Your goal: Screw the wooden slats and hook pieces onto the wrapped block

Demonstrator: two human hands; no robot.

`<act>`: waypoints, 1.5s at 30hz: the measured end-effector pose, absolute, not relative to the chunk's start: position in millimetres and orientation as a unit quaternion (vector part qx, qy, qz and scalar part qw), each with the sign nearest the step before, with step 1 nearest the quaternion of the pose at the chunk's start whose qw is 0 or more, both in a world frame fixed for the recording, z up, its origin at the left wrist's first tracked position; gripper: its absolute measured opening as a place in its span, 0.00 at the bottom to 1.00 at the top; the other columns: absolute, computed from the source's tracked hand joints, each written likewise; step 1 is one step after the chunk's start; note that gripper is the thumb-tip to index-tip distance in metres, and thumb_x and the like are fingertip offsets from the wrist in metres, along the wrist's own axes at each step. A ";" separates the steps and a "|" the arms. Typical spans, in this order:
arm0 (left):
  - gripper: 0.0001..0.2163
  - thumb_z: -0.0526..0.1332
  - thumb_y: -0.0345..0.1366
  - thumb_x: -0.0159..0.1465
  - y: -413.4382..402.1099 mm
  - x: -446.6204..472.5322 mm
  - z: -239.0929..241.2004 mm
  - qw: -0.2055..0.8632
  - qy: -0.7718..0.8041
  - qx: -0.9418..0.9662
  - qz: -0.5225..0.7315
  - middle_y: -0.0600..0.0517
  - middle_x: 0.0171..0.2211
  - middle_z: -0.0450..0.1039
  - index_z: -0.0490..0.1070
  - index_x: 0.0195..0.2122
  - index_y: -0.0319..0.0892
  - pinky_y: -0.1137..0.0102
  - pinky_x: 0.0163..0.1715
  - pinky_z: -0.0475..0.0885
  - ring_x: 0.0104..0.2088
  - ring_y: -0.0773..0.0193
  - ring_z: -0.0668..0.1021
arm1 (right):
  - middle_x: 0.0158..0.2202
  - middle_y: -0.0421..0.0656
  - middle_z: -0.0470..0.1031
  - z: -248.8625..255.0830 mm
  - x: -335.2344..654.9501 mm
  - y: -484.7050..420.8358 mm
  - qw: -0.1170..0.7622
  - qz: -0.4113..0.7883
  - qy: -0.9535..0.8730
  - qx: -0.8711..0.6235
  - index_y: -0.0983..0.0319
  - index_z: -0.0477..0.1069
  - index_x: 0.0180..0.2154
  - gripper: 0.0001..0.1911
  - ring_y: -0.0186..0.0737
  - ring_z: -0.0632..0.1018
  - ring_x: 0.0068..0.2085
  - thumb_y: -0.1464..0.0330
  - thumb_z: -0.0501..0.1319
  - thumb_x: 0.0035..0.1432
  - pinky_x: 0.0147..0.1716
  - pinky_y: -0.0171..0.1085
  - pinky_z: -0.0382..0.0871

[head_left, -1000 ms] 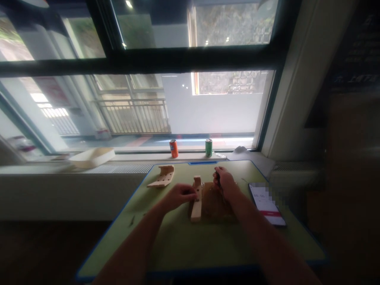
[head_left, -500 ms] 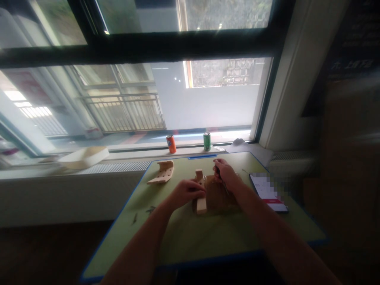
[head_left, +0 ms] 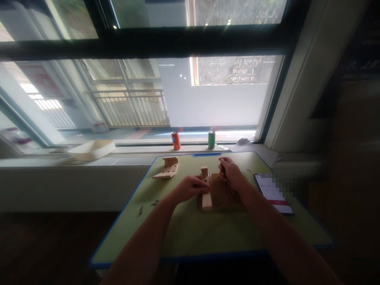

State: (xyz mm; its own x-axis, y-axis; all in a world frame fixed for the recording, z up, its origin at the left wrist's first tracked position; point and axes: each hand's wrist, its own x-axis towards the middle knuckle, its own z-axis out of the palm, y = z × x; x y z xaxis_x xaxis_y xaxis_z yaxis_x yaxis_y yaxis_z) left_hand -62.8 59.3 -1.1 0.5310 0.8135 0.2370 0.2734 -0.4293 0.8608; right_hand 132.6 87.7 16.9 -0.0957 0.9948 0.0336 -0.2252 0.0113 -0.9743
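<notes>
A pale wooden bar (head_left: pixel 207 202) with dark holes lies lengthwise on a brown board (head_left: pixel 221 202). From its left side, my left hand (head_left: pixel 191 188) is closed with thumb and fingertips on the bar; anything small between the tips is too blurred to see. My right hand (head_left: pixel 231 172) is curled above the board's right part around a dark-handled screwdriver (head_left: pixel 230 187), whose thin shaft points down and away from the bar. Farther left on the table sits a wooden piece (head_left: pixel 169 170) with holes and raised ends.
The green table (head_left: pixel 178 241) has a blue edge. A phone (head_left: pixel 274 194) lies at the right, small dark parts (head_left: pixel 140 210) at the left. On the windowsill stand an orange can (head_left: pixel 176 141), a green can (head_left: pixel 211 140) and a pale tray (head_left: pixel 92 149).
The whole view has shifted slightly, so things appear a little farther right. Both hands keep about the same hold and place relative to the bar and board.
</notes>
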 end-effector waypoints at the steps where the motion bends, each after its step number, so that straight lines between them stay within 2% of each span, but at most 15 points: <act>1: 0.11 0.66 0.39 0.54 59.1 -63.1 -0.5 0.408 0.350 0.776 0.331 0.48 0.32 0.73 0.79 0.35 0.39 0.73 0.30 0.67 0.31 0.67 0.72 | 0.22 0.32 0.59 16.5 132.9 87.6 0.533 0.571 -0.472 -0.409 0.58 0.60 0.36 0.08 0.26 0.61 0.17 0.64 0.54 0.55 0.10 0.27 0.53; 8: 0.15 0.65 0.40 0.54 59.4 -67.1 1.2 0.459 0.372 0.753 0.290 0.45 0.35 0.75 0.77 0.40 0.37 0.70 0.34 0.70 0.35 0.62 0.75 | 0.22 0.32 0.60 11.8 132.5 90.8 0.540 0.566 -0.481 -0.396 0.58 0.60 0.37 0.10 0.26 0.60 0.15 0.61 0.55 0.54 0.09 0.27 0.51; 12: 0.19 0.66 0.39 0.52 57.8 -72.4 5.1 0.480 0.374 0.740 0.287 0.47 0.33 0.74 0.74 0.45 0.37 0.69 0.34 0.69 0.32 0.64 0.73 | 0.22 0.32 0.61 10.9 132.6 91.9 0.538 0.568 -0.482 -0.394 0.59 0.61 0.37 0.09 0.26 0.61 0.15 0.61 0.55 0.55 0.09 0.27 0.52; 14: 0.17 0.67 0.38 0.51 56.4 -75.0 7.4 0.486 0.373 0.727 0.309 0.50 0.29 0.73 0.75 0.41 0.37 0.72 0.31 0.68 0.30 0.67 0.72 | 0.22 0.33 0.63 11.6 133.8 90.4 0.538 0.567 -0.483 -0.395 0.60 0.63 0.35 0.08 0.26 0.62 0.15 0.62 0.55 0.56 0.10 0.28 0.53; 16: 0.11 0.67 0.38 0.50 55.1 -76.7 10.0 0.460 0.379 0.705 0.384 0.54 0.25 0.69 0.74 0.31 0.36 0.75 0.27 0.65 0.26 0.71 0.69 | 0.24 0.35 0.67 15.1 135.2 86.0 0.541 0.563 -0.486 -0.392 0.60 0.64 0.35 0.08 0.26 0.64 0.17 0.63 0.56 0.56 0.11 0.28 0.56; 19: 0.11 0.67 0.38 0.51 53.5 -76.9 21.2 0.375 0.392 0.652 0.530 0.58 0.20 0.62 0.67 0.23 0.36 0.77 0.21 0.58 0.21 0.75 0.63 | 0.34 0.41 0.74 30.3 135.4 71.9 0.556 0.549 -0.504 -0.368 0.61 0.67 0.37 0.10 0.30 0.73 0.26 0.62 0.57 0.56 0.19 0.30 0.65; 22: 0.10 0.64 0.39 0.54 53.2 -75.6 52.0 0.334 0.384 0.623 0.594 0.60 0.17 0.58 0.66 0.25 0.38 0.76 0.18 0.55 0.18 0.75 0.60 | 0.40 0.45 0.75 60.1 130.2 53.6 0.561 0.507 -0.572 -0.318 0.61 0.70 0.38 0.10 0.35 0.76 0.38 0.63 0.57 0.57 0.32 0.34 0.70; 24: 0.08 0.63 0.37 0.54 53.0 -75.2 82.2 0.319 0.376 0.661 0.566 0.60 0.17 0.59 0.66 0.27 0.39 0.76 0.19 0.56 0.18 0.75 0.60 | 0.38 0.43 0.76 85.9 123.9 44.2 0.533 0.451 -0.653 -0.295 0.60 0.73 0.37 0.09 0.35 0.75 0.39 0.64 0.58 0.57 0.36 0.35 0.69; 26: 0.06 0.63 0.34 0.54 52.4 -75.8 113.1 0.303 0.369 0.740 0.474 0.58 0.19 0.62 0.67 0.25 0.38 0.77 0.20 0.57 0.19 0.76 0.62 | 0.35 0.41 0.75 112.8 118.0 39.0 0.495 0.391 -0.721 -0.286 0.58 0.74 0.38 0.10 0.33 0.74 0.33 0.64 0.59 0.56 0.32 0.34 0.68; 28: 0.03 0.62 0.32 0.53 51.2 -77.4 137.5 0.283 0.362 0.795 0.396 0.56 0.22 0.66 0.69 0.26 0.38 0.77 0.22 0.61 0.21 0.75 0.65 | 0.36 0.40 0.73 136.3 114.7 37.2 0.497 0.315 -0.760 -0.276 0.56 0.75 0.38 0.09 0.32 0.73 0.32 0.63 0.61 0.54 0.31 0.34 0.68; 31: 0.07 0.63 0.35 0.53 48.3 -80.2 154.3 0.254 0.350 0.855 0.287 0.53 0.28 0.72 0.74 0.32 0.40 0.76 0.22 0.64 0.23 0.73 0.69 | 0.34 0.40 0.73 156.2 116.1 36.7 0.483 0.224 -0.794 -0.295 0.56 0.75 0.36 0.09 0.32 0.72 0.31 0.63 0.63 0.52 0.31 0.35 0.68; 34: 0.14 0.67 0.38 0.50 47.1 -78.9 152.9 0.223 0.328 0.883 0.251 0.51 0.33 0.74 0.74 0.39 0.43 0.76 0.23 0.66 0.24 0.71 0.72 | 0.31 0.39 0.73 155.3 123.0 37.1 0.425 0.193 -0.827 -0.315 0.56 0.75 0.35 0.08 0.34 0.73 0.30 0.62 0.63 0.52 0.29 0.36 0.68; 37: 0.15 0.68 0.39 0.50 53.3 -71.1 144.7 0.230 0.304 0.896 0.228 0.51 0.33 0.76 0.75 0.39 0.43 0.75 0.25 0.68 0.26 0.68 0.75 | 0.32 0.39 0.74 143.4 129.6 42.0 0.402 0.164 -0.838 -0.331 0.55 0.75 0.36 0.08 0.34 0.73 0.29 0.62 0.63 0.52 0.27 0.35 0.67; 41: 0.09 0.65 0.37 0.53 71.8 -58.2 128.2 0.275 0.334 0.879 0.203 0.54 0.24 0.75 0.75 0.35 0.41 0.75 0.22 0.68 0.21 0.69 0.74 | 0.30 0.39 0.74 128.6 129.1 52.1 0.386 0.127 -0.853 -0.328 0.56 0.75 0.35 0.07 0.34 0.73 0.29 0.66 0.64 0.50 0.26 0.35 0.64; 45: 0.05 0.67 0.34 0.49 87.8 -54.9 111.1 0.303 0.362 0.864 0.177 0.55 0.17 0.72 0.75 0.25 0.39 0.76 0.17 0.65 0.18 0.69 0.73 | 0.30 0.39 0.74 119.4 121.4 58.2 0.386 0.130 -0.859 -0.312 0.58 0.73 0.34 0.07 0.35 0.72 0.29 0.69 0.65 0.49 0.27 0.35 0.63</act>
State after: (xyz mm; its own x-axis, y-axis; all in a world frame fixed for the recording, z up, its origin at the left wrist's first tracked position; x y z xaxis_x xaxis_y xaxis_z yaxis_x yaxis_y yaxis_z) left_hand -54.9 87.8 111.1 0.6753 0.7326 0.0855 0.5184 -0.5539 0.6515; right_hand 121.4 58.2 119.4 -0.5079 0.6357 0.5812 0.4354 0.7717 -0.4636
